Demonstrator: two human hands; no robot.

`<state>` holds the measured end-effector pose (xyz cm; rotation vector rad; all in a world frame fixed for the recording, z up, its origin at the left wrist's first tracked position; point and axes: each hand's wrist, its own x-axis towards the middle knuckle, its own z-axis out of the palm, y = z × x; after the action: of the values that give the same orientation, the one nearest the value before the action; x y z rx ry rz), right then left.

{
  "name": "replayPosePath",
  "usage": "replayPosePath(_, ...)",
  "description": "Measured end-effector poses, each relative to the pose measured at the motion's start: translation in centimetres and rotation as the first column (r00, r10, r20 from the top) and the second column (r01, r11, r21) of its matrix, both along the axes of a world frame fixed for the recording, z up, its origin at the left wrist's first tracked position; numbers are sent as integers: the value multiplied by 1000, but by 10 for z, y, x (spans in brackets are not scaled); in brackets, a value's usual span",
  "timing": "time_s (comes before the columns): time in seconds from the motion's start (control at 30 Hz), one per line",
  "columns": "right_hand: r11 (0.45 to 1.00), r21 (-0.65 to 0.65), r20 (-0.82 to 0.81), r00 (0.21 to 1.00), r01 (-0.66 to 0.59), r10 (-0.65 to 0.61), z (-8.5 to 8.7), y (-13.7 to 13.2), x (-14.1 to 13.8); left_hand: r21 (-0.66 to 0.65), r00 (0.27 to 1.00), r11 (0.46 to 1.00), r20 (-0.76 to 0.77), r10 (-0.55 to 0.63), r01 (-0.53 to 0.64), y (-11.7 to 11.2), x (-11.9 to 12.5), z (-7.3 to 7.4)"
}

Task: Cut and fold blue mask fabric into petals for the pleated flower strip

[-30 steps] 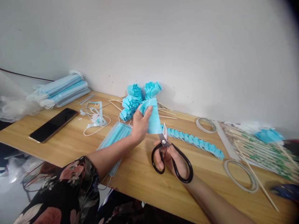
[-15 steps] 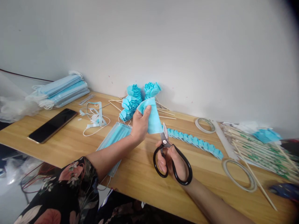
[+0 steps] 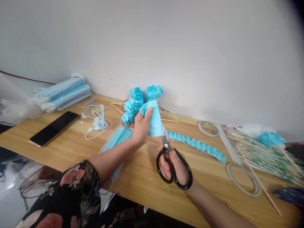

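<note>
Two hands busy. left hand [image 3: 142, 126] pinched on blue cloth piece [image 3: 155, 122], held upright above table [image 3: 142, 177]. right hand [image 3: 175, 166] just below-right, clamped through scissors [image 3: 167, 146] loops. Blades nearly together, pointing up, tips at cloth's lower right edge. Wooden table, white wall [image 3: 190, 47] behind.

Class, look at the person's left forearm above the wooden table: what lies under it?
A flat, pleated light-blue face mask lies on the wooden table beneath the left forearm, showing on both sides. Its middle is covered by the arm.
</note>
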<state>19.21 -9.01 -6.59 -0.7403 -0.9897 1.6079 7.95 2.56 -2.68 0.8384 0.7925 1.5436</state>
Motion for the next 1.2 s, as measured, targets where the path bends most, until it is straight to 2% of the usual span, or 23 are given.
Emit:
replayPosePath(0.37,1000,-11,48,999,17,-17,-3,-1,0,-19,999,999,30,-27,28,4,-1,-2)
replayPosePath(0.53,994,-45,-18,995,-97,96,-6,1,2,-1,999,999,34,-42,42,3,-2,-2)
replayPosePath(0.7,981,27,-28,980,-194,195,-4,-1,5,0,999,999,25,-38,38,3,-2,-2)
replayPosePath(0.9,987,85,44,990,-137,133,2,0,8,9,1000,1000,5,-24,24,4,-1,-5)
replayPosePath(1.2,987,99,64,991,-124,118,-3,5,13,39,995,997,-82,-59,62,-1,4,-18)
